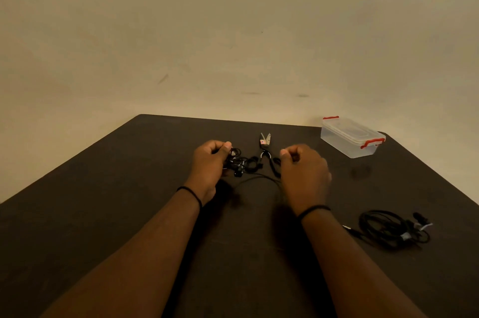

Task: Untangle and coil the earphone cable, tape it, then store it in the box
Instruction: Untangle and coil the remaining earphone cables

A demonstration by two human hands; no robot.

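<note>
Bare dark tabletop (129,214) is seen nearest, under both forearms. A second cable bundle (394,229) lies near the right edge. The tangled cable (246,164) is pinched at one end by the curled fingers of the left hand (211,164); the right hand (303,170) is curled, its grip unclear. Scissors (265,144) lie behind. The box (351,137) sits closed at the far right corner, against a plain wall (233,32).

dark table (129,214), scissors (265,139), second cable bundle (391,228)
</note>
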